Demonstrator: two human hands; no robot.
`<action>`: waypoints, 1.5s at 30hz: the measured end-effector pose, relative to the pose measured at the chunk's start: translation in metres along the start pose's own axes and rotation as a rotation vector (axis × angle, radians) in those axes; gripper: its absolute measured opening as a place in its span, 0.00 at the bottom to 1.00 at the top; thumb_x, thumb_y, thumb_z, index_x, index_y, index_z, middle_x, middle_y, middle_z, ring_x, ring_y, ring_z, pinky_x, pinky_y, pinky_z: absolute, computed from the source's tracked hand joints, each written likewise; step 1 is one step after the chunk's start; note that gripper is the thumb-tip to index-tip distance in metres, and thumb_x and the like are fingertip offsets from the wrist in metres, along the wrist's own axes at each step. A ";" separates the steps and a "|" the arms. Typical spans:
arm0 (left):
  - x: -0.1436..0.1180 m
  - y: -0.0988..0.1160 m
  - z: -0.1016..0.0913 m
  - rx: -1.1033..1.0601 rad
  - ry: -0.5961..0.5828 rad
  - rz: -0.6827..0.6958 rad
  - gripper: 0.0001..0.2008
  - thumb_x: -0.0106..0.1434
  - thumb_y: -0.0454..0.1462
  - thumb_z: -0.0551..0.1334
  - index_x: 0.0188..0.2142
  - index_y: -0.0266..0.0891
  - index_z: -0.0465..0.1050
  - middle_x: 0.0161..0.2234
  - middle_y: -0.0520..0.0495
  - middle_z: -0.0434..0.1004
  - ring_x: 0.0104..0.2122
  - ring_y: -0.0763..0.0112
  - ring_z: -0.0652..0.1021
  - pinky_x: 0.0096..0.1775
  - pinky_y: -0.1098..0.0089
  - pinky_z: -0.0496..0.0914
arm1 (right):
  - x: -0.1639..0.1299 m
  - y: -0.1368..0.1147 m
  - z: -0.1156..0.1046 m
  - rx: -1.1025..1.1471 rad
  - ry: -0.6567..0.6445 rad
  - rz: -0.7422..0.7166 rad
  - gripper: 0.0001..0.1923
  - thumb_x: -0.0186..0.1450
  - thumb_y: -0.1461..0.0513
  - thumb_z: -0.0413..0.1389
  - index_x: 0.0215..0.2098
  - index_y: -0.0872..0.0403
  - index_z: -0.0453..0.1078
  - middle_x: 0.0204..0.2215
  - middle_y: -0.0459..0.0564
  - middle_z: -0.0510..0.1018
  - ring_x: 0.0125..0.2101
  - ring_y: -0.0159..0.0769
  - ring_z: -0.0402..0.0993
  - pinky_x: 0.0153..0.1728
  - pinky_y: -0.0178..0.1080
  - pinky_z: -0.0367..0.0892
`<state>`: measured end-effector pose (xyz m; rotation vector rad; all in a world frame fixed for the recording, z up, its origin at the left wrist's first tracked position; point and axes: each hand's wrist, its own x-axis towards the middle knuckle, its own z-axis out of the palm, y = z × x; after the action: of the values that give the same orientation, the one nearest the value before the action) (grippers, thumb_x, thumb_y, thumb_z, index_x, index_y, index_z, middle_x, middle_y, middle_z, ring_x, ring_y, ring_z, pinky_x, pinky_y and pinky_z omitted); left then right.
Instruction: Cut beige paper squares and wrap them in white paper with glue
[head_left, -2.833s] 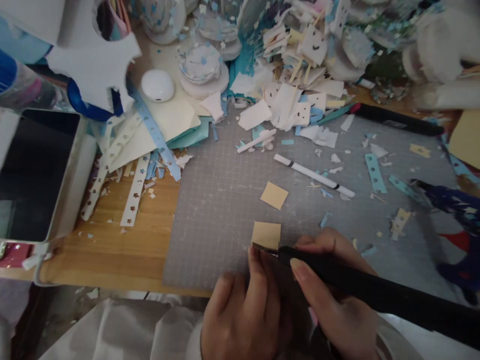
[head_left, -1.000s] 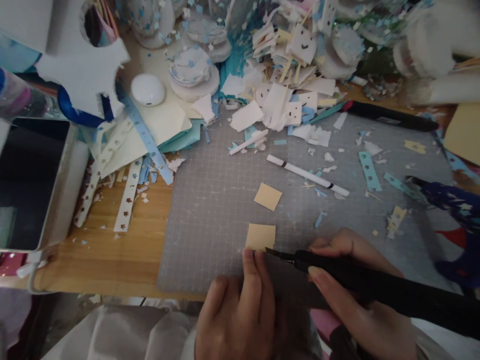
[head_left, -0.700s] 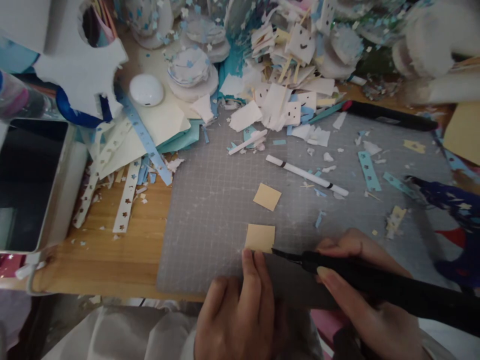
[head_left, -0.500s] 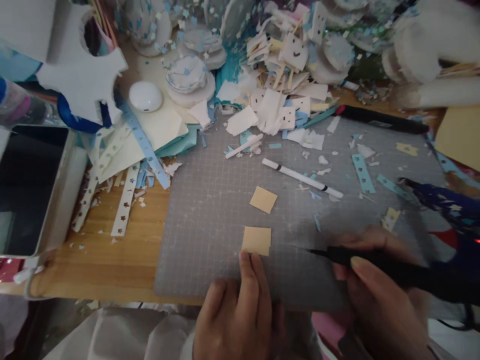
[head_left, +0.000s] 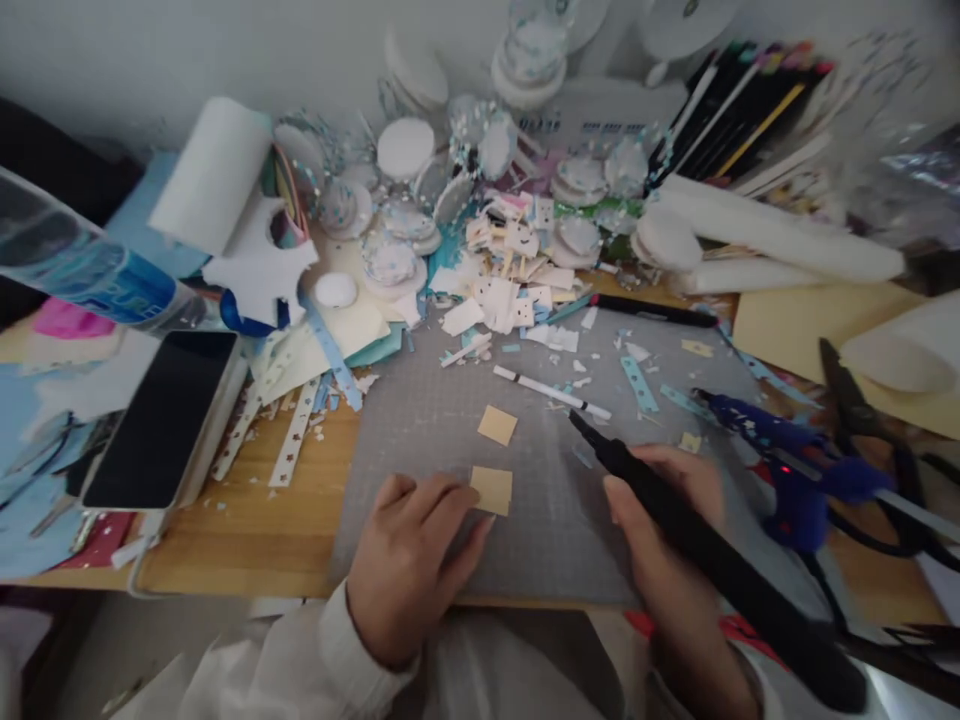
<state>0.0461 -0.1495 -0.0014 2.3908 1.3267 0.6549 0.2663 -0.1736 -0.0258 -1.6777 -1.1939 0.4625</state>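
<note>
Two small tan paper pieces lie on the grey cutting mat (head_left: 420, 420): the far paper piece (head_left: 497, 425) is alone, and the near paper piece (head_left: 493, 488) is at my left hand (head_left: 416, 550). That hand's index finger and thumb are at the near piece's left and lower edges, closed about its corner. My right hand (head_left: 671, 520) grips a thick black pen-shaped tool (head_left: 697, 540) with a narrow tip. The tip points up and left, raised over the mat. Beyond it lies a white paper stick (head_left: 551, 392) with black bands.
A blue glue gun (head_left: 787, 450) with a red light and black scissors (head_left: 862, 410) lie at the right. A phone (head_left: 165, 415) and a water bottle (head_left: 97, 260) are at the left. Paper scraps (head_left: 510, 290) and white layered decorations (head_left: 394, 260) crowd the back.
My view has pulled back and tilted up. My left fingers moved from pressing the near paper's lower edge to its left side, thumb out. The black tool has swung up, its tip higher.
</note>
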 end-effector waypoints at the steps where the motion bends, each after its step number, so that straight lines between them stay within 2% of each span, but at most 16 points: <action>1: 0.002 -0.004 -0.001 0.022 -0.005 0.024 0.06 0.66 0.37 0.58 0.39 0.39 0.71 0.36 0.48 0.76 0.32 0.68 0.75 0.36 0.65 0.64 | 0.001 -0.001 0.002 -0.042 0.018 -0.033 0.14 0.58 0.58 0.61 0.41 0.52 0.68 0.35 0.47 0.72 0.34 0.37 0.70 0.35 0.41 0.67; 4: 0.009 -0.013 0.000 0.098 -0.081 0.110 0.13 0.63 0.43 0.61 0.42 0.38 0.71 0.40 0.45 0.75 0.35 0.63 0.75 0.36 0.63 0.65 | 0.004 -0.003 0.008 -0.081 0.020 -0.120 0.14 0.59 0.57 0.60 0.42 0.52 0.69 0.37 0.49 0.74 0.36 0.38 0.71 0.38 0.41 0.68; 7: 0.014 -0.018 0.004 0.153 -0.144 0.199 0.13 0.63 0.44 0.61 0.40 0.37 0.71 0.37 0.46 0.75 0.34 0.63 0.74 0.35 0.64 0.66 | 0.005 -0.004 0.010 -0.078 0.008 -0.159 0.15 0.60 0.56 0.58 0.44 0.52 0.69 0.39 0.51 0.75 0.38 0.39 0.73 0.39 0.42 0.69; 8: 0.015 -0.020 0.006 0.163 -0.141 0.233 0.11 0.64 0.43 0.60 0.38 0.36 0.72 0.36 0.46 0.75 0.34 0.63 0.74 0.35 0.64 0.66 | 0.005 -0.004 0.010 -0.066 -0.001 -0.144 0.15 0.61 0.56 0.58 0.45 0.52 0.69 0.38 0.51 0.76 0.36 0.39 0.73 0.37 0.42 0.69; 10: 0.015 -0.023 0.011 0.169 -0.116 0.289 0.09 0.67 0.39 0.56 0.36 0.36 0.72 0.33 0.46 0.75 0.32 0.64 0.73 0.34 0.63 0.66 | 0.004 -0.005 0.010 -0.012 -0.042 -0.090 0.15 0.63 0.57 0.56 0.47 0.52 0.67 0.33 0.48 0.77 0.27 0.34 0.73 0.30 0.38 0.69; 12: 0.013 -0.026 0.015 0.150 -0.088 0.315 0.10 0.68 0.35 0.53 0.34 0.36 0.71 0.33 0.46 0.74 0.32 0.64 0.73 0.35 0.63 0.66 | 0.001 -0.006 0.010 0.049 -0.092 -0.063 0.15 0.65 0.59 0.54 0.50 0.52 0.65 0.26 0.44 0.77 0.17 0.29 0.67 0.22 0.35 0.67; 13: 0.013 -0.028 0.017 0.133 -0.076 0.313 0.11 0.69 0.34 0.52 0.34 0.36 0.71 0.33 0.46 0.74 0.32 0.64 0.73 0.35 0.64 0.66 | 0.000 -0.006 0.011 0.065 -0.115 -0.080 0.14 0.66 0.59 0.53 0.50 0.51 0.65 0.24 0.43 0.76 0.16 0.28 0.66 0.20 0.34 0.66; 15: 0.012 -0.031 0.018 0.089 -0.054 0.278 0.12 0.69 0.33 0.51 0.34 0.36 0.71 0.33 0.45 0.74 0.33 0.64 0.73 0.36 0.64 0.67 | -0.004 -0.006 0.015 0.075 -0.151 -0.160 0.12 0.66 0.61 0.53 0.48 0.51 0.64 0.26 0.44 0.77 0.19 0.30 0.71 0.23 0.34 0.68; 17: 0.011 -0.032 0.018 0.027 -0.023 0.215 0.13 0.69 0.34 0.50 0.33 0.36 0.71 0.32 0.45 0.74 0.33 0.65 0.73 0.37 0.65 0.68 | -0.007 -0.006 0.021 0.075 -0.193 -0.244 0.12 0.64 0.62 0.55 0.46 0.50 0.64 0.30 0.46 0.78 0.27 0.33 0.76 0.29 0.36 0.72; 19: 0.010 -0.031 0.015 -0.055 0.010 0.139 0.13 0.70 0.35 0.50 0.33 0.36 0.71 0.31 0.46 0.73 0.32 0.67 0.73 0.36 0.67 0.68 | -0.012 -0.008 0.028 0.074 -0.250 -0.310 0.15 0.60 0.62 0.59 0.45 0.49 0.65 0.36 0.48 0.78 0.34 0.36 0.77 0.35 0.38 0.72; 22: 0.007 -0.026 0.008 -0.197 0.051 0.029 0.12 0.69 0.35 0.51 0.33 0.36 0.71 0.30 0.47 0.73 0.31 0.70 0.74 0.33 0.71 0.68 | -0.018 -0.013 0.037 0.067 -0.309 -0.378 0.20 0.56 0.62 0.62 0.47 0.48 0.66 0.41 0.50 0.76 0.38 0.38 0.75 0.39 0.41 0.72; 28: 0.000 -0.016 0.000 -0.461 0.075 -0.169 0.13 0.67 0.40 0.54 0.30 0.36 0.72 0.25 0.50 0.73 0.26 0.72 0.74 0.29 0.74 0.68 | -0.021 -0.019 0.048 0.098 -0.272 -0.409 0.15 0.60 0.63 0.58 0.45 0.49 0.64 0.34 0.47 0.75 0.30 0.34 0.73 0.33 0.38 0.70; 35: 0.001 -0.026 -0.005 -0.664 0.084 -0.279 0.13 0.63 0.42 0.57 0.30 0.36 0.72 0.24 0.50 0.75 0.26 0.71 0.76 0.31 0.74 0.71 | -0.025 -0.015 0.043 0.122 -0.244 -0.426 0.10 0.61 0.65 0.57 0.41 0.49 0.64 0.28 0.42 0.74 0.27 0.31 0.73 0.30 0.34 0.69; 40: 0.005 -0.040 -0.010 -0.648 0.137 -0.317 0.11 0.61 0.43 0.59 0.32 0.36 0.72 0.25 0.50 0.74 0.26 0.71 0.75 0.29 0.73 0.71 | -0.026 -0.012 0.036 0.113 -0.193 -0.443 0.11 0.60 0.66 0.59 0.39 0.49 0.65 0.29 0.42 0.75 0.27 0.31 0.74 0.30 0.33 0.69; 45: 0.007 -0.061 -0.019 -0.468 0.261 -0.347 0.09 0.61 0.41 0.60 0.34 0.36 0.73 0.29 0.47 0.76 0.29 0.68 0.75 0.34 0.69 0.71 | -0.023 -0.014 0.034 0.125 -0.150 -0.440 0.12 0.60 0.66 0.59 0.40 0.49 0.64 0.28 0.42 0.74 0.27 0.31 0.74 0.30 0.34 0.70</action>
<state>-0.0041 -0.1105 -0.0135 1.7004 1.4483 1.0600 0.2240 -0.1762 -0.0332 -1.2428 -1.5625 0.3818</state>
